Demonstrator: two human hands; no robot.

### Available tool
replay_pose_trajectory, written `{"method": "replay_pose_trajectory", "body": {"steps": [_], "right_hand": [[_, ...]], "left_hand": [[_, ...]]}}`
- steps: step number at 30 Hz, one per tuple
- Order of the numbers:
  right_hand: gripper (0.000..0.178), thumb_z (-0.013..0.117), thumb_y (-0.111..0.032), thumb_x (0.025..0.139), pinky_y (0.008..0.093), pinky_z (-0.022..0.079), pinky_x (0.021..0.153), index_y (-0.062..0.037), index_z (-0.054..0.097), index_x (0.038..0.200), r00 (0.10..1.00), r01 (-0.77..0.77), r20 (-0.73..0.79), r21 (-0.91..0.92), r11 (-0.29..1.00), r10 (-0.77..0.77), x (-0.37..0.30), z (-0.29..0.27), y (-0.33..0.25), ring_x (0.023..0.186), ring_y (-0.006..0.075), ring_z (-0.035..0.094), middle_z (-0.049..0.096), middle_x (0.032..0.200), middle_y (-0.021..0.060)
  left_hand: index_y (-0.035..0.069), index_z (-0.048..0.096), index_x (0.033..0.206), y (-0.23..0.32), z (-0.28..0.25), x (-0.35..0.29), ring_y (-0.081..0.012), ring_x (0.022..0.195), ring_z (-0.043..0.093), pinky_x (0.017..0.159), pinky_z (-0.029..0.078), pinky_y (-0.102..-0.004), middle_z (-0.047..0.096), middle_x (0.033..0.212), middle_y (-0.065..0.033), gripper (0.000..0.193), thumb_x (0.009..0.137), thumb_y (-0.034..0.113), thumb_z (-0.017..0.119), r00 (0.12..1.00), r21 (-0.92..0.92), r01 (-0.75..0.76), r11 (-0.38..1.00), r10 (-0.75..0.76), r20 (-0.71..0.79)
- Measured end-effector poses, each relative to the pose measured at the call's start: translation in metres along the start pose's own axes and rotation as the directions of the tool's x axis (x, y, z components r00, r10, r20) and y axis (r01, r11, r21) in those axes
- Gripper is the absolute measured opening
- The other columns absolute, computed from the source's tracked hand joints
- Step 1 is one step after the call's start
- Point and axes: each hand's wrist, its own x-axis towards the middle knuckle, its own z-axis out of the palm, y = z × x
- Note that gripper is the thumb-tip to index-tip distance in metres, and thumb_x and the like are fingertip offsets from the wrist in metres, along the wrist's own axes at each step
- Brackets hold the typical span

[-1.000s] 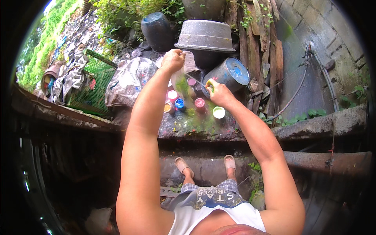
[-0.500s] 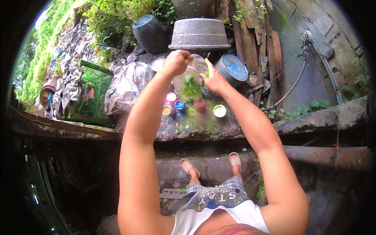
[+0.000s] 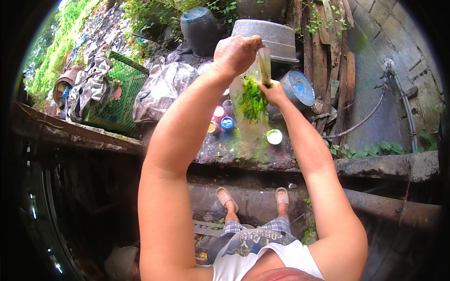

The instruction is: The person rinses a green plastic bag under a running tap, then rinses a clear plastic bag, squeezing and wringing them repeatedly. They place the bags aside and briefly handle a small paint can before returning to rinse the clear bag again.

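Translucent sheet [image 3: 253,102], smeared bright green, hangs at twelve o'clock from the person, above a paint-spattered ledge [image 3: 215,153]. To my eye, handling it well means keeping its top edge taut and the wet-looking green clear of the pots: a blue pot [image 3: 227,123] at eight o'clock from the sheet, a pale pot [image 3: 274,136] at five. The left hand [image 3: 236,55] has fingers curled tight, gripping the sheet's upper edge. The right hand [image 3: 274,92], at three, bends its fingers against the green-marked side; I cannot tell what they pinch.
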Motion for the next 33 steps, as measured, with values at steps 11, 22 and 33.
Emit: {"method": "replay_pose_trajectory", "body": {"steps": [11, 22, 33], "right_hand": [[0.02, 0.072, -0.02, 0.102, 0.0382, 0.054, 0.062, -0.005, 0.079, 0.113, 0.992, -0.108, 0.044, -0.143, 0.984, 0.115, -0.015, -0.031, 0.071, 0.071, 0.0173, 0.074, 0.079, 0.084, 0.009], [0.035, 0.06, -0.009, 0.086, 0.0455, 0.06, 0.084, -0.0105, 0.081, 0.115, 0.992, 0.127, 0.051, -0.188, 0.974, -0.119, 0.036, -0.015, -0.009, 0.09, 0.035, 0.078, 0.08, 0.099, 0.0216], [0.024, 0.063, -0.018, 0.09, 0.0524, 0.059, 0.09, -0.0086, 0.076, 0.108, 0.973, 0.193, -0.043, -0.391, 0.9, -0.228, 0.002, -0.028, -0.028, 0.102, 0.0436, 0.075, 0.078, 0.103, 0.0224]], "left_hand": [[0.018, 0.075, 0.107, -0.079, -0.023, -0.024, -0.0445, 0.091, 0.074, 0.079, 0.059, -0.0553, 0.078, 0.095, -0.0167, 0.02, 0.106, 0.034, 0.062, 0.966, -0.022, 0.238, 0.971, -0.239, -0.099], [0.002, 0.056, 0.142, -0.051, 0.111, -0.055, -0.023, 0.113, 0.072, 0.097, 0.06, -0.0369, 0.07, 0.134, -0.019, 0.069, 0.078, 0.005, 0.084, 0.909, -0.649, 0.416, 0.637, -0.322, 0.266], [0.007, 0.081, 0.107, -0.034, 0.118, -0.063, -0.0415, 0.098, 0.076, 0.088, 0.059, -0.0495, 0.078, 0.099, -0.0231, 0.022, 0.086, 0.012, 0.075, 0.887, -0.226, 0.296, 0.928, -0.18, 0.425]]}}
